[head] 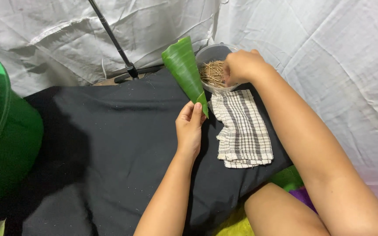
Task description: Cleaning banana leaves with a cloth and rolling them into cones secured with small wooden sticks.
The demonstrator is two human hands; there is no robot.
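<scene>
My left hand [190, 126] pinches the narrow tip of a green leaf rolled into a cone [183, 69], held upright with its wide mouth upward. My right hand [241, 65] reaches into a clear plastic bowl [210, 51] filled with thin brown sticks [211, 72]; its fingertips are down among the sticks, and whether they hold one is hidden. A folded checked cloth [243, 129] lies on the black fabric [110, 144] just below the bowl.
A large green tub [5, 140] stands at the left edge. A black stand pole [114, 41] slants up behind the black fabric. White sheeting [329, 65] covers the back and right. My bare knee [281, 212] shows at the bottom right.
</scene>
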